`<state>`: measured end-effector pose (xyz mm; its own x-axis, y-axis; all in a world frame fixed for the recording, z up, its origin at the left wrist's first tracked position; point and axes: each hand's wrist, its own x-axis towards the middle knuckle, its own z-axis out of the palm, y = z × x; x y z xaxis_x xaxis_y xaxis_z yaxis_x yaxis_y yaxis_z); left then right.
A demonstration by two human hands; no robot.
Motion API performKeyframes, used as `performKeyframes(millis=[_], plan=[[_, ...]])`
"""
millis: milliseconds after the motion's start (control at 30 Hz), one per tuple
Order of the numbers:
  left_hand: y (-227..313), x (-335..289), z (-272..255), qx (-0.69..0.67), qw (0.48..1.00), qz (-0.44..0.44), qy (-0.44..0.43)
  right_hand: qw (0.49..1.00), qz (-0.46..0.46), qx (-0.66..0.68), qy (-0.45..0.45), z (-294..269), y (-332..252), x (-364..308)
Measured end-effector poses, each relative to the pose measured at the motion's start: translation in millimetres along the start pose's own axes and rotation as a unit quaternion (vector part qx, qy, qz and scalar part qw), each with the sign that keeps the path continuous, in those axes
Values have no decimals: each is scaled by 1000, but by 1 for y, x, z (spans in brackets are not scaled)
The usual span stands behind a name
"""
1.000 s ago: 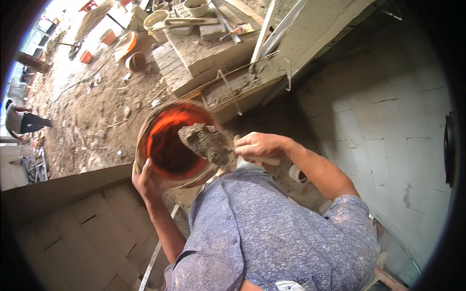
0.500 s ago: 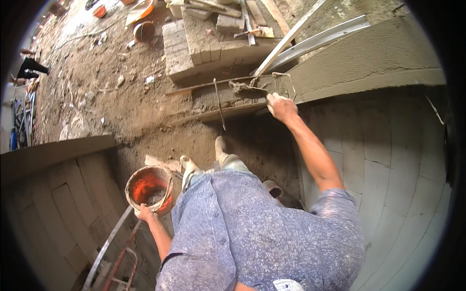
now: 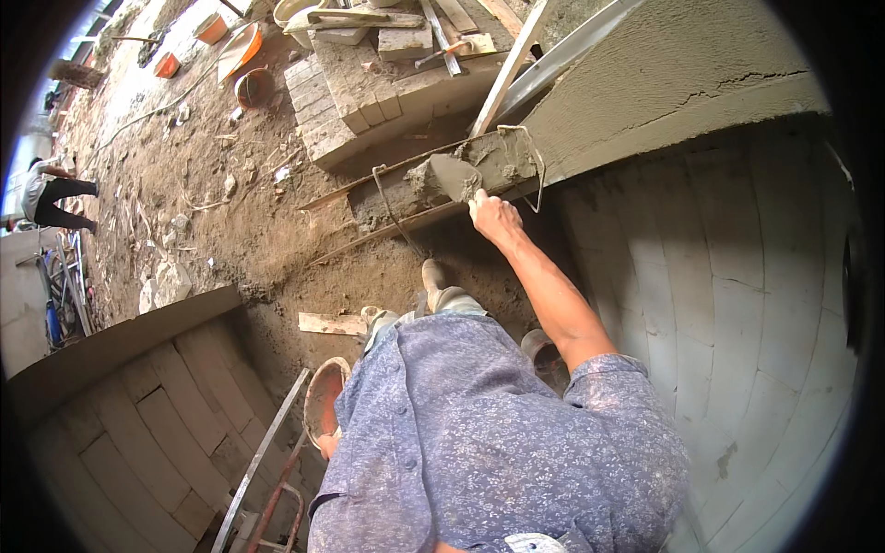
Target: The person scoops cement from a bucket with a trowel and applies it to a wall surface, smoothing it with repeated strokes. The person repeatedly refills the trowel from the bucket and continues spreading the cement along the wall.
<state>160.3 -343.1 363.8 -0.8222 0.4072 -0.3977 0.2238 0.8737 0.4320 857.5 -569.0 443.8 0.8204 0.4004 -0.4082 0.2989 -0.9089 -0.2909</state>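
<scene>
My right hand (image 3: 496,219) is closed round the handle of a trowel. The trowel's blade (image 3: 454,177) lies flat over wet grey mortar (image 3: 419,187) on top of the low wall section, between two edge boards. A bent metal rod clamp (image 3: 387,205) spans the boards left of the blade, and another rod clamp (image 3: 536,161) stands to its right. Low at my left side, my left hand (image 3: 328,442) grips the rim of a mortar-caked orange bucket (image 3: 323,396). My shirt hides part of the bucket and most of that hand; its inside is barely visible.
Grey blocks (image 3: 336,101) are stacked beyond the wall, with a hammer (image 3: 438,57) on top. A wooden strip (image 3: 507,74) leans beside the plastered wall top (image 3: 682,83). Metal rails (image 3: 263,461) stand at lower left. Another person (image 3: 57,194) is far left.
My right hand and the trowel have shifted left, and the blade now lies over the mortar. The bucket has come closer to my body and turned, so less of its inside shows.
</scene>
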Motion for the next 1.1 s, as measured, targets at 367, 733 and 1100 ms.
performKeyframes(millis=[367,733,1100], plan=[[13,38,36,-22,999,-45,-15,940,108,266,-182,-19,32,4],[86,4,6,-72,997,-7,-32,917,158,343,-128,19,15,32],[32,73,29,-12,998,3,-65,985,19,100,-136,10,-34,-10]])
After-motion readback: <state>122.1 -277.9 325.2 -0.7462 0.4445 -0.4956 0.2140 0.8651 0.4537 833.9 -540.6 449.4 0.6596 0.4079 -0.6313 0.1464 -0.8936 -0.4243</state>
